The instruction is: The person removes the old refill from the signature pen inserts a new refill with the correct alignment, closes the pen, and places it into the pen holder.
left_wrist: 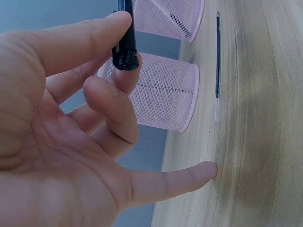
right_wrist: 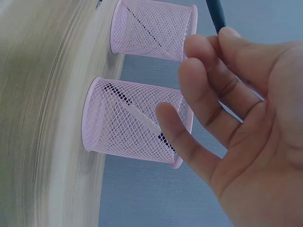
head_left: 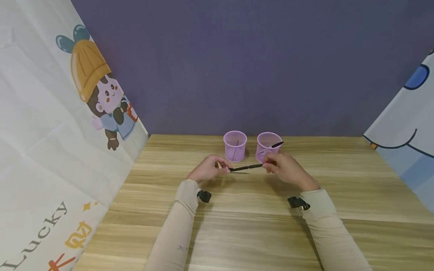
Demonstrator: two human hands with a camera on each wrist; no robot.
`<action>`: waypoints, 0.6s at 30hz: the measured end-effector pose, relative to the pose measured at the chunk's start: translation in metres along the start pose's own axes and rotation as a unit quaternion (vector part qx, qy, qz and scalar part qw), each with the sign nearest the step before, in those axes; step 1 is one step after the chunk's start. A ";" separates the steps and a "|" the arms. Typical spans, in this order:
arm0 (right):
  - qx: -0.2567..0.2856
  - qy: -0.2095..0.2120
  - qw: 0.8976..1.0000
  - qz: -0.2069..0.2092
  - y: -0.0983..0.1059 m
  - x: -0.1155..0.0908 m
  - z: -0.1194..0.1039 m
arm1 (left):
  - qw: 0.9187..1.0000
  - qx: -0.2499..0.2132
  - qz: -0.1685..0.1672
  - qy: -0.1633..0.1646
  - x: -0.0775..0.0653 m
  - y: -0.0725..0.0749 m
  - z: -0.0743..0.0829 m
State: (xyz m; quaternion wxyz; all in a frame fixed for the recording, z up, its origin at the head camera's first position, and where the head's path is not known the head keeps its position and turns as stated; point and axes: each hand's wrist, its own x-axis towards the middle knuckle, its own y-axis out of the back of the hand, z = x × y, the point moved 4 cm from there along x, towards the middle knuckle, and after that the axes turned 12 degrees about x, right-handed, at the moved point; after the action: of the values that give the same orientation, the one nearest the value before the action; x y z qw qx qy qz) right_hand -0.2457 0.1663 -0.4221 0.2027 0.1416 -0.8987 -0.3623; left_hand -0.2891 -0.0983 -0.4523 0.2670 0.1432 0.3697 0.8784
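A black pen (head_left: 245,168) is held level between both hands, above the table. My left hand (head_left: 210,168) pinches its left end between thumb and fingertips; the little finger stretches out in the left wrist view. The right end is pinched by my right hand (head_left: 285,168), its other fingers loosely bent. Below the pen, a thin dark pen refill (left_wrist: 218,61) with a clear end lies on the wood. Behind the hands stand two pink mesh cups. The left cup (left_wrist: 187,94) contains a thin dark stick like a refill; the right cup (right_wrist: 94,118) contains a black-and-white pen (head_left: 277,144).
The wooden table (head_left: 244,233) ends at a dark purple-grey panel (head_left: 237,67) just behind the cups. A white printed curtain (head_left: 44,131) hangs on the left, and another printed cloth (head_left: 413,124) on the right. Each wrist wears a black strap.
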 end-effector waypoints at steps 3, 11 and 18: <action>0.007 0.002 1.000 -0.003 0.000 0.000 0.000 | 1.000 0.004 0.000 0.000 0.001 0.000 0.000; 0.013 -0.008 1.000 -0.014 0.000 -0.001 0.003 | 1.000 0.008 0.000 0.001 0.004 -0.003 -0.001; 0.010 -0.002 1.000 -0.019 0.001 -0.001 0.005 | 1.000 0.012 0.000 0.007 0.006 -0.005 -0.001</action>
State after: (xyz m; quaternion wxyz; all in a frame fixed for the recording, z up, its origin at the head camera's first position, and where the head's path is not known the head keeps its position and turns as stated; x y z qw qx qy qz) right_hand -0.2476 0.1702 -0.4251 0.1920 0.1601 -0.8999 -0.3572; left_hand -0.2923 -0.0922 -0.4560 0.2624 0.1402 0.3819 0.8750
